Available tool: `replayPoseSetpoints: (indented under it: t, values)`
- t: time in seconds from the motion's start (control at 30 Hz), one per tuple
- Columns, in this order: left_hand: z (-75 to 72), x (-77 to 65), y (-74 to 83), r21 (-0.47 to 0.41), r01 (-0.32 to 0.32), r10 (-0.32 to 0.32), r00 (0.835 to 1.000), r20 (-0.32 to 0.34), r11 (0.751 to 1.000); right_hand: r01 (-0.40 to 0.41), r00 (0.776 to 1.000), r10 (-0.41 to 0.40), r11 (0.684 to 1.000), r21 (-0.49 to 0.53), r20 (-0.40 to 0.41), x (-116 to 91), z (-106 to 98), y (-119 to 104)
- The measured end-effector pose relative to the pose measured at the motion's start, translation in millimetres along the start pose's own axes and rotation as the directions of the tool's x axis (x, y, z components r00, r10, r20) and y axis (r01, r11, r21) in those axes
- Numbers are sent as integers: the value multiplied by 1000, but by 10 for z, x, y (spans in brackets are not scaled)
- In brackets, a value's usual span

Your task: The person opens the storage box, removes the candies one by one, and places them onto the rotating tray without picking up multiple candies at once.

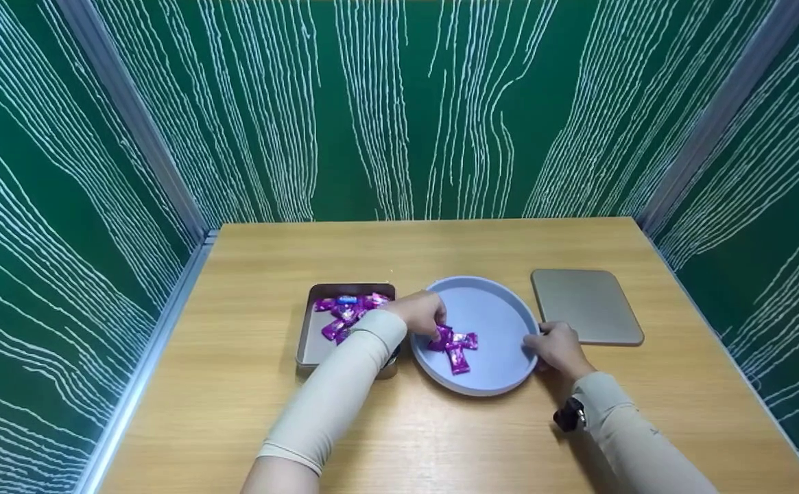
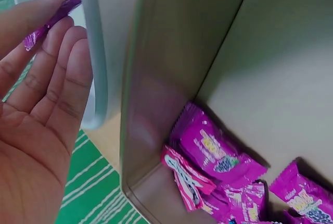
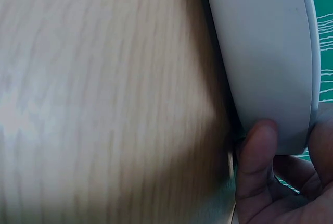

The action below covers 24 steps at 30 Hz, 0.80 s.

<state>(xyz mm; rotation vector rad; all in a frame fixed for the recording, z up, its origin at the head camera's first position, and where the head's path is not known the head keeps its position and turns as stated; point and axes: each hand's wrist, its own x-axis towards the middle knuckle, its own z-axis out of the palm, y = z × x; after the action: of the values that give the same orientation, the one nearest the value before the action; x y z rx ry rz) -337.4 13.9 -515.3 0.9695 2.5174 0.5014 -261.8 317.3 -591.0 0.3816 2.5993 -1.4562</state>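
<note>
A purple-wrapped candy (image 2: 60,6) is pinched between the thumb and fingers of your left hand (image 1: 421,312), just inside the near-left part of the round pan (image 1: 498,309), close to two loose candies (image 1: 463,350) on its floor. The slick wrapper could slip if your pinch loosens, and a drop too near the rim could send it into the gap beside the brown tin (image 1: 317,336). Your right hand (image 1: 562,348) grasps the pan's right edge between thumb and fingers; an uneven pull there could tilt or turn the pan, sliding its candies. Your left sleeve (image 1: 344,394) lies across the tin's near-right side, where a low forearm might drag the tin or disturb the candy pile (image 1: 346,315) inside.

Your left knuckles mask part of the held candy in the head view, and the left wrist view cuts off the pan. Your forearm covers one corner of the tin, so its candies cannot be counted. The right wrist view shows only the pan's outer wall and the bench (image 3: 78,104), leaving the fingertips beneath partly out of sight. A flat lid-like panel (image 1: 588,309) rests beyond your right hand; its underside is hidden.
</note>
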Motion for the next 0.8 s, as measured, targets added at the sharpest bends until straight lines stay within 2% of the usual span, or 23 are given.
replayPoseSetpoints:
  t: [0.17, 0.4, 0.67, 0.8]
  values:
    - [59, 44, 30, 19, 9, -9, 1000, 17, 1000, -3, 1000, 3, 1000, -7, 5, -5, -6, -3]
    - [90, 55, 56, 31, 30, -30, 1000, -2, 999, 0, 1000, 0, 1000, 6, 5, -19, -3, -18]
    - [97, 76, 39, 13, 58, -57, 998, -22, 998, 8, 1000, -8, 1000, -19, -18, -15, 19, -10]
    - [54, 86, 16, -11, 51, -52, 998, -39, 999, -1, 1000, 0, 1000, -13, -11, -16, 10, -5]
